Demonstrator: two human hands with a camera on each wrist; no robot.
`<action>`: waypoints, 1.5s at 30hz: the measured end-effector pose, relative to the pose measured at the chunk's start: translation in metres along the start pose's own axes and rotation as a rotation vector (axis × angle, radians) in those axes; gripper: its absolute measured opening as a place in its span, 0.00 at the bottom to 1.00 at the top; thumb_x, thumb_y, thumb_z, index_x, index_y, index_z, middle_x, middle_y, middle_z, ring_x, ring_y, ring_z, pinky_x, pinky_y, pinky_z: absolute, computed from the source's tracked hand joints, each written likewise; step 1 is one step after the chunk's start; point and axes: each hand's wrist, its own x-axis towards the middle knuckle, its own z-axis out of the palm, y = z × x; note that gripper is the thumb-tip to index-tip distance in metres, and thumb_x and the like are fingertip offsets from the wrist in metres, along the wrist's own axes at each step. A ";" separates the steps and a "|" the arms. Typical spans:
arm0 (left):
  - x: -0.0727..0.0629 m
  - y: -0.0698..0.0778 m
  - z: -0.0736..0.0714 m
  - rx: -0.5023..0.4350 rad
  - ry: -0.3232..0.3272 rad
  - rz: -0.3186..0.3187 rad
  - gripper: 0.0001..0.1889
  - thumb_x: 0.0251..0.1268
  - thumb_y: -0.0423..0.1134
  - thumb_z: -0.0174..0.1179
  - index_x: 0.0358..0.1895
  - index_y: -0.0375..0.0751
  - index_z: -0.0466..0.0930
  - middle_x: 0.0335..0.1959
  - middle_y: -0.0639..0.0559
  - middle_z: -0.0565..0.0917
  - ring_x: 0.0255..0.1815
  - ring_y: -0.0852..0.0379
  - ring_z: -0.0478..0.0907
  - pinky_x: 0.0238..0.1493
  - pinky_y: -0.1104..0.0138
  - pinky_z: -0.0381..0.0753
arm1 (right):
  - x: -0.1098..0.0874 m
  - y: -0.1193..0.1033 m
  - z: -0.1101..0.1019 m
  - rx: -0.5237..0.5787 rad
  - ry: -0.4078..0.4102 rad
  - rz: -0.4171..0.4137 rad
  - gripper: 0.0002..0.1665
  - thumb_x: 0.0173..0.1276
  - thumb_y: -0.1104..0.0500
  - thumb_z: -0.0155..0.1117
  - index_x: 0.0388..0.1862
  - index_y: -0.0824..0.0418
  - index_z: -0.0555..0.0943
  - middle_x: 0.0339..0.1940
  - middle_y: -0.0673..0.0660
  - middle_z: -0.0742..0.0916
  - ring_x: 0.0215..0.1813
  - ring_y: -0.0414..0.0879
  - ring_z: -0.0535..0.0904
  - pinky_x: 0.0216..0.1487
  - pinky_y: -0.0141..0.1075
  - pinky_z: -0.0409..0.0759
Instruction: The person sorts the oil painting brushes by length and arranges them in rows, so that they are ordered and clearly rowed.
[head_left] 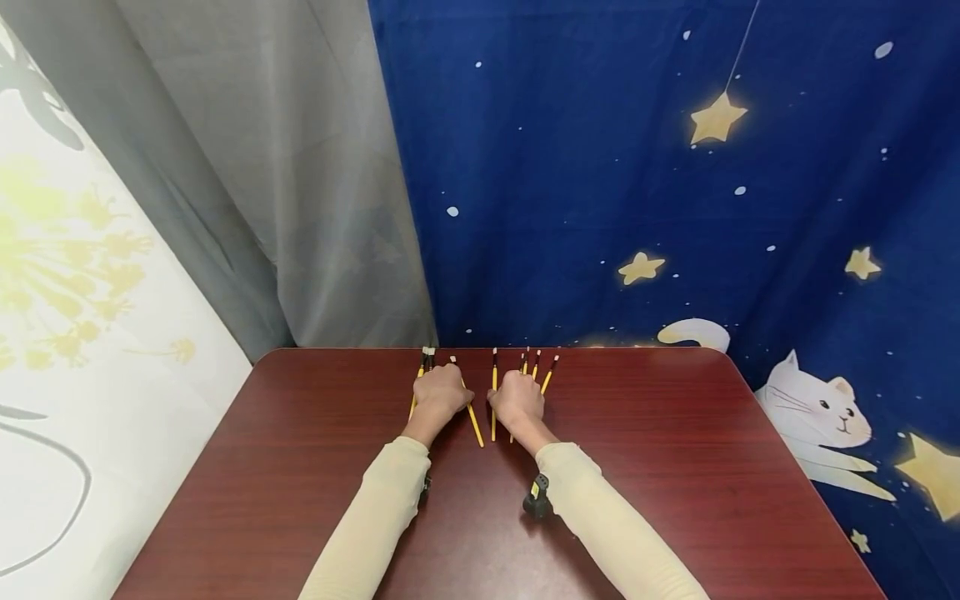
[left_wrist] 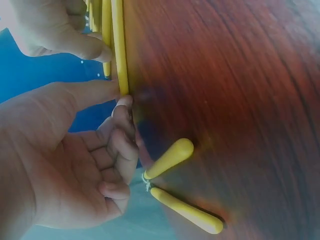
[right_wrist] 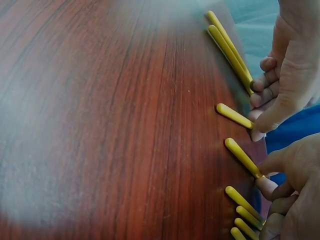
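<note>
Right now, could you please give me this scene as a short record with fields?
Surface: dark red table
Items: at least eight brushes, yellow handles, pale tips toward the table's far edge
Left hand: pinches the left inner brush; two more at its outer side
Right hand: pinches the right inner brush; four more at its outer side
Backdrop: grey curtain, blue curtain with stars
</note>
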 end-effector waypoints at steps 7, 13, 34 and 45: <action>0.000 0.005 0.000 -0.022 -0.033 -0.035 0.13 0.60 0.49 0.72 0.26 0.46 0.83 0.26 0.47 0.84 0.26 0.48 0.80 0.33 0.54 0.82 | 0.001 -0.001 0.000 -0.002 -0.042 -0.001 0.23 0.66 0.50 0.75 0.14 0.56 0.79 0.20 0.58 0.85 0.26 0.56 0.84 0.31 0.50 0.85; -0.001 0.007 -0.001 -0.033 -0.030 -0.022 0.16 0.59 0.53 0.73 0.29 0.45 0.83 0.27 0.47 0.84 0.25 0.48 0.80 0.30 0.57 0.80 | 0.000 0.000 -0.001 -0.020 -0.032 0.004 0.25 0.65 0.48 0.76 0.13 0.55 0.78 0.20 0.56 0.84 0.27 0.55 0.83 0.32 0.49 0.85; -0.021 -0.016 -0.017 -0.277 -0.116 0.181 0.29 0.65 0.54 0.69 0.10 0.50 0.67 0.10 0.58 0.64 0.15 0.57 0.65 0.20 0.66 0.61 | -0.025 0.015 -0.031 0.006 -0.074 -0.119 0.29 0.64 0.43 0.68 0.05 0.47 0.74 0.05 0.43 0.75 0.18 0.45 0.76 0.22 0.40 0.73; -0.047 -0.018 -0.008 -0.316 -0.143 0.268 0.27 0.66 0.53 0.66 0.12 0.52 0.67 0.10 0.59 0.65 0.14 0.59 0.62 0.19 0.67 0.55 | -0.057 0.028 -0.044 0.019 -0.056 -0.198 0.22 0.63 0.42 0.73 0.13 0.42 0.77 0.13 0.39 0.79 0.21 0.42 0.75 0.24 0.37 0.71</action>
